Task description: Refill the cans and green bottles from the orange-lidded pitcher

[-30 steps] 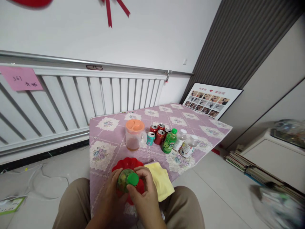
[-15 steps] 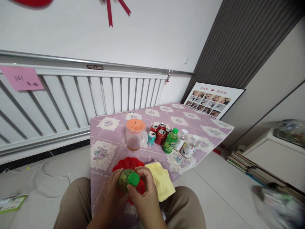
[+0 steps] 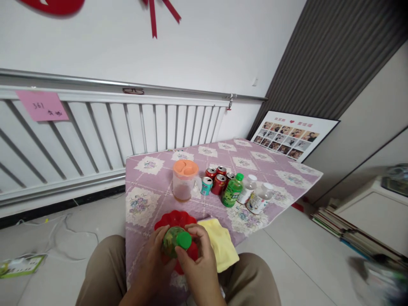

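I hold a green drink bottle (image 3: 172, 241) upright over a red scalloped dish (image 3: 174, 219) at the near edge of a small table. My left hand (image 3: 154, 263) wraps around the bottle's body. My right hand (image 3: 199, 265) has its thumb and fingers pinched on the green cap (image 3: 184, 240). A yellow cloth (image 3: 221, 250) lies just right of the dish, partly under my right hand.
On the purple floral tablecloth (image 3: 149, 187) stand a clear jug with an orange lid (image 3: 184, 180), several cans (image 3: 217, 180), a second green bottle (image 3: 232, 190) and two clear bottles (image 3: 256, 196). A white radiator (image 3: 95, 127) runs behind; books (image 3: 344, 233) lie on the floor at right.
Only the camera has shifted slightly, sliding the scene a little to the right. Both hands stay on the bottle and cap in the same grip.
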{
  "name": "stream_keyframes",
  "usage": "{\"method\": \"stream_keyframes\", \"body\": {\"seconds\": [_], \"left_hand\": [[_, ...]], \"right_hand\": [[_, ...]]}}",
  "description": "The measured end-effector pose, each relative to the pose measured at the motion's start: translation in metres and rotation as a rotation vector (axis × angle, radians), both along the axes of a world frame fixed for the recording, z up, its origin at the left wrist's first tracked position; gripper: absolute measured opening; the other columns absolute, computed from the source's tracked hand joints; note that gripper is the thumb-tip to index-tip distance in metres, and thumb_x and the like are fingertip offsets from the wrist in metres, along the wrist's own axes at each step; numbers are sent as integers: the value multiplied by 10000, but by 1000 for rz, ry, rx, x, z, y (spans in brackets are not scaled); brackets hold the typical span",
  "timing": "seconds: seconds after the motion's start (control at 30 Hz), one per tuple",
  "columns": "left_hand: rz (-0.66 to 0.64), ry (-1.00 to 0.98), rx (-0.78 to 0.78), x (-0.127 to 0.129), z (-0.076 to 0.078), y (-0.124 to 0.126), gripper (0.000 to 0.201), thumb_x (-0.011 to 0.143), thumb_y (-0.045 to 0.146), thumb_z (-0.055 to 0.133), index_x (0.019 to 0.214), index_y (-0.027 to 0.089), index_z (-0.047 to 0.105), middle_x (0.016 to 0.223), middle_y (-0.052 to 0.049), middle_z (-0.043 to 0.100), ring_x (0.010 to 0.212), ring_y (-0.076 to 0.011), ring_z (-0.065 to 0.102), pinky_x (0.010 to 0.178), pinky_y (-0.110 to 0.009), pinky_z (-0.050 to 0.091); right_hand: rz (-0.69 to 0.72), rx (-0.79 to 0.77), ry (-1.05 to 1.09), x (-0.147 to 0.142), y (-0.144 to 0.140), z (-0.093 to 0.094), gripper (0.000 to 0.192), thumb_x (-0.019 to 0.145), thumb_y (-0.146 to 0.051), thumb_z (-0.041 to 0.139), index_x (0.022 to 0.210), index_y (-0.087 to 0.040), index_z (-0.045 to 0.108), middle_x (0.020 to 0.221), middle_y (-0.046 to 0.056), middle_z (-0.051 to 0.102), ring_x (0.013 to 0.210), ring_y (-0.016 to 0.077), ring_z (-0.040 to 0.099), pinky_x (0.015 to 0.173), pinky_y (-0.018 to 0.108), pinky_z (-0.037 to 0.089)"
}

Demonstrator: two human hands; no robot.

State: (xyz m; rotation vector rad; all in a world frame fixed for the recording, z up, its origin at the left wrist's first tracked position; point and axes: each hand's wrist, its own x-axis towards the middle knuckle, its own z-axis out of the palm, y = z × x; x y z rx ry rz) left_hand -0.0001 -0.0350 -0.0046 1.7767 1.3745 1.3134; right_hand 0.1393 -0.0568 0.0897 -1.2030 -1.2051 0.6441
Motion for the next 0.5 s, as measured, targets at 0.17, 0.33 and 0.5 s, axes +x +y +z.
{"method": "stream_keyframes", "body": {"seconds": [0.17,0.33,0.5], "left_hand": [[14,7,14,-1,-2,1,609,732,200,693,1317,252,533,1337,-126,626,1242,-321,615,1046,-535,516],[29,-7,29,0,-5,-1,650,725,204,710,1343,259,518,1377,-135,600,1263,-329,599,1051,-546,513],[44,-17,48,3,-3,-1,603,734,191,681,1318,247,539,1344,-134,615,1259,-327,597,1046,-545,518]], "right_hand": [[45,80,-101,3,1,0,319,738,-172,655,1035,-283,688,1051,29,698,1006,202,675,906,325,552],[41,-38,-24,3,-2,-8,510,701,-229,728,1201,-291,651,1184,56,703,1067,234,678,925,363,563],[31,-79,43,0,0,-10,362,685,-244,747,1034,-269,655,1066,38,711,978,218,696,852,326,579]]}}
